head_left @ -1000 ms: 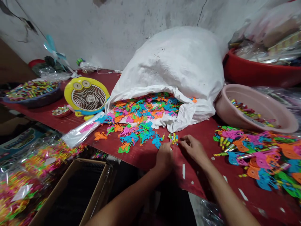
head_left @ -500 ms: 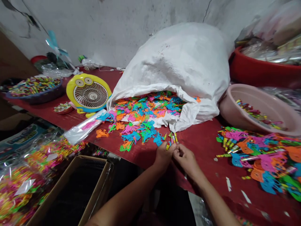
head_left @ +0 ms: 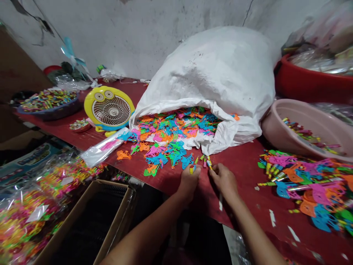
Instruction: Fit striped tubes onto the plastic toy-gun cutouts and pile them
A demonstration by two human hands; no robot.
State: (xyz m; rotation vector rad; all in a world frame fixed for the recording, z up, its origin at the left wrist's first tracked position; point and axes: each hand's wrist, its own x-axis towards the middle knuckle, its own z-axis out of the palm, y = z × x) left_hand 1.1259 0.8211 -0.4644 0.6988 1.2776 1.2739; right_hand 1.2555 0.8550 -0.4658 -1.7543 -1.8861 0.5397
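Note:
At the table's front edge my left hand [head_left: 189, 181] is closed around a small yellow-ended tube [head_left: 191, 169], whose lower part the fingers hide. Just right of it, my right hand [head_left: 224, 181] pinches a small striped tube [head_left: 209, 163] between thumb and fingertips. Another short pink tube [head_left: 204, 162] lies beside that one. Beyond both hands, flat lattice-patterned plastic pieces [head_left: 176, 151] in orange, blue, green and pink spill from a large white sack [head_left: 220, 73] onto the red tabletop [head_left: 162, 182].
On the right, a pink basin [head_left: 267, 119] holds small tubes, with assembled-looking plastic pieces [head_left: 309, 191] piled before it. A yellow fan [head_left: 92, 103] and a blue basin [head_left: 52, 115] stand left. Below lie an open cardboard box [head_left: 121, 206] and filled clear bags [head_left: 27, 221].
My hands have moved apart from nearly touching. The right hand has shifted right and reaches forward onto a striped tube. The view has turned slightly left.

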